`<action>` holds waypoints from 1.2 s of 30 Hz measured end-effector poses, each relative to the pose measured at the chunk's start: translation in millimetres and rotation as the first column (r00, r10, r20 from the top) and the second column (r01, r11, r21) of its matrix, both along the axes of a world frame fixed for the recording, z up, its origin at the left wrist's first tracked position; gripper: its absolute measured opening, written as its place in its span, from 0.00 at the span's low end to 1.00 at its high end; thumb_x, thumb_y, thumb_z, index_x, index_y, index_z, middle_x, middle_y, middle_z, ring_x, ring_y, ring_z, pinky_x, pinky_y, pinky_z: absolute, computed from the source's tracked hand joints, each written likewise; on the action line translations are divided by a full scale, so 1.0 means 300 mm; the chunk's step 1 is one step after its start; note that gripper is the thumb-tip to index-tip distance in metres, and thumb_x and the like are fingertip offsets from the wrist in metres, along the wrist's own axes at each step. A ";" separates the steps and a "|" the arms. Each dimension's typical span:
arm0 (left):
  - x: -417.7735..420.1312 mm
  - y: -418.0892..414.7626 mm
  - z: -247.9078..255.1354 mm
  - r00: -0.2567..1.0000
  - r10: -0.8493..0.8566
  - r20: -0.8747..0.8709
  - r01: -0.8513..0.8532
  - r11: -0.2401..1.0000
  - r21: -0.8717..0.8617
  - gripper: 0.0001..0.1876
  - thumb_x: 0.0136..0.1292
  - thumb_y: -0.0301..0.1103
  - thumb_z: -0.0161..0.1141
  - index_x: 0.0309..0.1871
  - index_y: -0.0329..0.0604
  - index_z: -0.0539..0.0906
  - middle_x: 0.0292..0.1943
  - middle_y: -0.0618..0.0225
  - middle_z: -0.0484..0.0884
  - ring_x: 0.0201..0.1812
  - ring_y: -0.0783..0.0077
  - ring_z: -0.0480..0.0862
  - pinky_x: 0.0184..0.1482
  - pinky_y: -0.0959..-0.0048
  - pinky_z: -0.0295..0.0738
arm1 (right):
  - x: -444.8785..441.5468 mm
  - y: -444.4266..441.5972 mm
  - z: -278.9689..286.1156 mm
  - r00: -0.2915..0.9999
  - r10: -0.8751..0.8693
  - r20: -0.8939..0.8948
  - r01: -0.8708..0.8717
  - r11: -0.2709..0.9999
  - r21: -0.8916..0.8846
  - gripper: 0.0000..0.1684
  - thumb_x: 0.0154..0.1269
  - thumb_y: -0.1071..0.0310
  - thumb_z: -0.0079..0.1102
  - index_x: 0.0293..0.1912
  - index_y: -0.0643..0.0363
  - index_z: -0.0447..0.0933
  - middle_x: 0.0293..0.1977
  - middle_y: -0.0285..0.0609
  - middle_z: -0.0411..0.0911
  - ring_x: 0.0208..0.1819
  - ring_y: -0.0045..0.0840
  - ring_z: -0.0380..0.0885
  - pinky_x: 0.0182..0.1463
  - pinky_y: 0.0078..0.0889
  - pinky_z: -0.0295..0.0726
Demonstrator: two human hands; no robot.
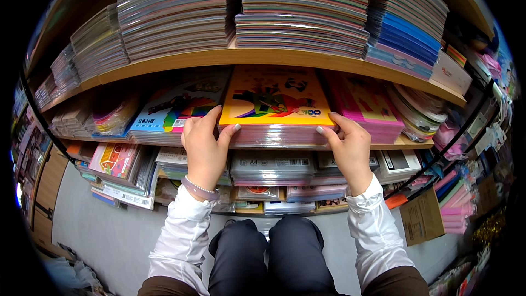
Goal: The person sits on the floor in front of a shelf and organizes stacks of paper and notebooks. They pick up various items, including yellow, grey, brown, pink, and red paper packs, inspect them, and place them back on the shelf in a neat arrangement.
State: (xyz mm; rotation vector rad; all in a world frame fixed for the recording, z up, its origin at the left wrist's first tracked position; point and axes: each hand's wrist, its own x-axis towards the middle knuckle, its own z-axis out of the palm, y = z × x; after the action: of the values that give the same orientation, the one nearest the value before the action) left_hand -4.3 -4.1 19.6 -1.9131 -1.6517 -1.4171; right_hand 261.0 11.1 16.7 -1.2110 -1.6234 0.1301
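A stack of plastic-wrapped craft paper packs (pixel 277 102) with an orange, illustrated top cover lies on the middle shelf in front of me. My left hand (pixel 205 144) grips its left front corner, thumb on the front face and fingers along the side. At the opposite corner, my right hand (pixel 349 144) holds the stack the same way, its thumb against the front edges. The far end of the stack runs back into shadow beneath the upper shelf. A stack of blue-covered paper packs (pixel 176 109) is just left of it, and a pink-covered stack (pixel 365 107) is to the right.
The upper wooden shelf (pixel 254 56) overhangs the hands and bears tall paper stacks (pixel 302 8). Below lie wrapped A4 packs (pixel 271 168). Round packs (pixel 415 109) sit at the right. Black metal posts (pixel 460 144) flank the shelves, and a cardboard box (pixel 423 218) stands at lower right.
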 end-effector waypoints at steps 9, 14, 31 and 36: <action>0.007 -0.031 -0.018 0.998 0.027 -0.059 -0.024 0.998 0.063 0.24 0.55 0.32 0.65 0.57 0.42 0.75 0.50 0.58 0.78 0.51 0.56 0.72 0.54 0.65 0.65 | 0.026 -0.093 -0.025 0.989 0.062 -0.138 -0.070 0.996 -0.056 0.31 0.58 0.75 0.62 0.61 0.68 0.65 0.43 0.49 0.79 0.28 0.19 0.81 0.32 0.19 0.78; -0.025 -0.149 -0.112 0.993 -0.116 -0.035 0.120 0.978 0.168 0.20 0.56 0.27 0.61 0.54 0.41 0.76 0.49 0.59 0.78 0.50 0.56 0.73 0.55 0.64 0.65 | 0.040 -0.216 -0.126 0.955 0.132 -0.267 -0.155 0.986 -0.065 0.26 0.58 0.75 0.59 0.57 0.66 0.70 0.42 0.45 0.80 0.28 0.18 0.80 0.30 0.19 0.77; -0.171 -0.224 -0.796 0.487 -0.126 0.864 0.677 0.680 -0.283 0.16 0.65 0.23 0.53 0.56 0.33 0.74 0.33 0.66 0.82 0.33 0.79 0.82 0.37 0.81 0.79 | 0.082 -0.457 -0.773 0.671 0.314 0.672 0.356 0.658 -0.663 0.19 0.53 0.53 0.60 0.40 0.56 0.79 0.39 0.47 0.81 0.42 0.42 0.79 0.44 0.49 0.75; -0.094 -0.237 -0.835 0.442 -0.104 0.891 0.746 0.594 -0.301 0.15 0.65 0.23 0.53 0.55 0.30 0.74 0.37 0.62 0.83 0.36 0.76 0.83 0.40 0.81 0.78 | -0.141 -0.646 -1.138 0.572 0.785 0.237 -0.027 0.307 -0.951 0.22 0.55 0.59 0.57 0.46 0.62 0.77 0.41 0.55 0.79 0.45 0.47 0.77 0.50 0.42 0.76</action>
State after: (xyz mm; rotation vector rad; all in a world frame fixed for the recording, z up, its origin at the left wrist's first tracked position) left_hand -32.5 -75.2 -230.9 -2.4351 -2.4221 -2.5125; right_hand 218.7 -182.8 -324.6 -1.6193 -2.7704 1.2263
